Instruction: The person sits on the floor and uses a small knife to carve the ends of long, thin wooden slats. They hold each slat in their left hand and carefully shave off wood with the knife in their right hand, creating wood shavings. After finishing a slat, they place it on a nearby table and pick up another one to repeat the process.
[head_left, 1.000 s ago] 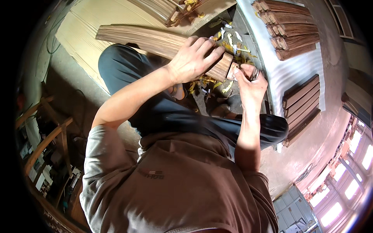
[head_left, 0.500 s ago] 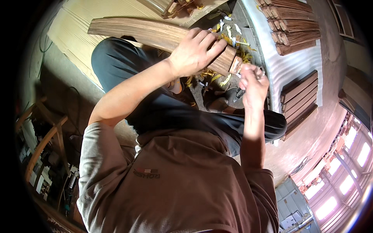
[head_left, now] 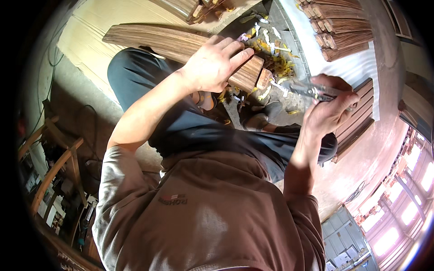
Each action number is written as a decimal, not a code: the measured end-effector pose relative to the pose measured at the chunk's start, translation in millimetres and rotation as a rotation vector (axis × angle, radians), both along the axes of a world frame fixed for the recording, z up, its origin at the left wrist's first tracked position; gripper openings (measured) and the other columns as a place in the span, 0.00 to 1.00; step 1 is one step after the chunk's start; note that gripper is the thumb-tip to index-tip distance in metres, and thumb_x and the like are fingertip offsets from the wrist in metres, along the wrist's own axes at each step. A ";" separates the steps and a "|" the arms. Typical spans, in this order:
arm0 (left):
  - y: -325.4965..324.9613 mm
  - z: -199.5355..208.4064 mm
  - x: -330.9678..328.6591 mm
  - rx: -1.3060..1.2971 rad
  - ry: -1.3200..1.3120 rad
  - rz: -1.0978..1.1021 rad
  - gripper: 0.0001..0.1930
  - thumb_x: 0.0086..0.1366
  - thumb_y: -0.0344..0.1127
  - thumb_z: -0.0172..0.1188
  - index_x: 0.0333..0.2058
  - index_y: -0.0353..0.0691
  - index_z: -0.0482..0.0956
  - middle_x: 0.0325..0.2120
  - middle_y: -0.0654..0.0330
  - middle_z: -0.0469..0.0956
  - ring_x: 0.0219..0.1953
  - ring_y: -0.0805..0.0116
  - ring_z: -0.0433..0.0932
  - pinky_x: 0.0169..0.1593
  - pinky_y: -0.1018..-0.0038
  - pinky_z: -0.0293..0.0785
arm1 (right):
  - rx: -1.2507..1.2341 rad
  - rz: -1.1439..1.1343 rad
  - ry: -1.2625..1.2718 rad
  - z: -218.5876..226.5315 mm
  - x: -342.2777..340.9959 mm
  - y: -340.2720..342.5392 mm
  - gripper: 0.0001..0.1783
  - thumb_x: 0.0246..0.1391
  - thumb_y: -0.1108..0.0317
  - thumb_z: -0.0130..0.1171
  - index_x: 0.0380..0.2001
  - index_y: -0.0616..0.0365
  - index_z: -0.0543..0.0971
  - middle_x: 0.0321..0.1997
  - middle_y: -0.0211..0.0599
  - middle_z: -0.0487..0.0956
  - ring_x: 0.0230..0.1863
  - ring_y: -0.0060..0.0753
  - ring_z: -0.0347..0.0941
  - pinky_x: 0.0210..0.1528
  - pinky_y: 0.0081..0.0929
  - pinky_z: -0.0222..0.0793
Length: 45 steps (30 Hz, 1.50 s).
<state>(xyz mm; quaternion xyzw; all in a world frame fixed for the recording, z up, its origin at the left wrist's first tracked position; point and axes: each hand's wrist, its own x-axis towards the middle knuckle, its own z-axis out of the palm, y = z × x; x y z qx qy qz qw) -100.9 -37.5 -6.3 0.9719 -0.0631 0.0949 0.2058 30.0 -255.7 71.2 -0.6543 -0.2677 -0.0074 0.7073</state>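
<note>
My left hand (head_left: pixel 213 63) lies over a long, slightly curved brown wooden board (head_left: pixel 158 41), with its fingers wrapped round the near part. The board slants across my raised left knee. At its right end a narrower tenon (head_left: pixel 264 79) sticks out, lighter in colour. My right hand (head_left: pixel 332 106) is closed round a silver metal hand tool (head_left: pixel 312 90), blurred by motion, so its exact kind does not show. The tool points left, toward the tenon, and stands apart from it.
Yellow and white scraps (head_left: pixel 281 67) litter the floor below the tenon. At the right, bundled wooden pieces (head_left: pixel 341 25) and flat slats (head_left: pixel 361 106) lie on a white sheet (head_left: pixel 316 63). Flattened cardboard (head_left: pixel 90 45) spreads at the left; another wooden part (head_left: pixel 190 9) lies at the top.
My right hand has moved right, away from the tenon, and the metal tool now shows plainly. My left hand and the board's tenon end have shifted slightly left.
</note>
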 end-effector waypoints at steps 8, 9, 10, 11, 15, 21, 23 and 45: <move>3.6 3.4 -4.5 -0.020 0.039 -0.029 0.45 0.36 0.31 0.71 0.61 0.41 0.71 0.51 0.53 0.75 0.54 0.52 0.75 0.57 0.58 0.71 | -0.110 0.037 -0.079 -23.7 -21.7 16.9 0.22 0.72 0.55 0.49 0.35 0.66 0.77 0.32 0.43 0.84 0.31 0.26 0.79 0.33 0.21 0.72; 3.8 4.2 -4.7 -0.012 0.054 -0.028 0.46 0.35 0.31 0.71 0.61 0.41 0.71 0.51 0.53 0.75 0.54 0.53 0.75 0.58 0.58 0.71 | -0.172 0.110 -0.132 -21.4 -17.9 12.5 0.13 0.68 0.66 0.54 0.34 0.66 0.78 0.34 0.44 0.84 0.35 0.29 0.80 0.38 0.26 0.76; 4.4 4.5 -5.2 -0.017 0.058 -0.026 0.46 0.35 0.32 0.71 0.61 0.41 0.71 0.51 0.53 0.75 0.54 0.53 0.75 0.58 0.58 0.71 | -0.066 0.234 -0.094 -19.9 -20.4 15.8 0.04 0.61 0.75 0.59 0.33 0.66 0.80 0.35 0.43 0.85 0.35 0.31 0.81 0.41 0.29 0.77; 5.2 4.7 -5.6 -0.021 0.061 -0.025 0.46 0.35 0.32 0.71 0.61 0.41 0.71 0.51 0.53 0.75 0.54 0.53 0.75 0.58 0.58 0.71 | -0.179 0.323 -0.174 -17.1 -18.6 12.2 0.03 0.59 0.77 0.61 0.33 0.66 0.80 0.35 0.43 0.85 0.36 0.33 0.82 0.42 0.29 0.78; 6.7 6.6 -6.8 -0.048 0.010 -0.016 0.46 0.35 0.33 0.71 0.61 0.41 0.71 0.51 0.53 0.75 0.54 0.52 0.75 0.58 0.58 0.71 | -0.313 0.425 -0.166 -14.3 -15.9 -11.5 0.07 0.60 0.72 0.63 0.35 0.67 0.80 0.39 0.47 0.85 0.40 0.40 0.83 0.46 0.33 0.79; 7.2 7.6 -5.6 -0.032 0.036 -0.024 0.46 0.34 0.33 0.71 0.60 0.41 0.71 0.50 0.53 0.75 0.53 0.52 0.76 0.58 0.58 0.71 | -0.337 0.485 -0.153 -17.6 -12.8 -8.2 0.07 0.62 0.71 0.61 0.38 0.66 0.80 0.41 0.49 0.85 0.43 0.42 0.84 0.48 0.34 0.80; 8.0 7.7 -5.9 -0.045 0.029 -0.030 0.46 0.34 0.33 0.71 0.60 0.41 0.71 0.50 0.53 0.75 0.53 0.52 0.76 0.58 0.58 0.72 | -0.354 0.528 -0.200 -16.8 -8.1 -5.9 0.07 0.62 0.72 0.61 0.38 0.66 0.80 0.42 0.49 0.85 0.43 0.41 0.84 0.48 0.33 0.79; 23.4 1.0 -2.2 -0.005 -0.058 0.106 0.42 0.40 0.33 0.70 0.61 0.42 0.70 0.49 0.53 0.75 0.54 0.53 0.74 0.58 0.59 0.69 | -0.587 0.197 -0.101 -29.6 -16.5 8.8 0.11 0.65 0.68 0.56 0.43 0.62 0.83 0.27 0.33 0.82 0.35 0.29 0.79 0.37 0.26 0.73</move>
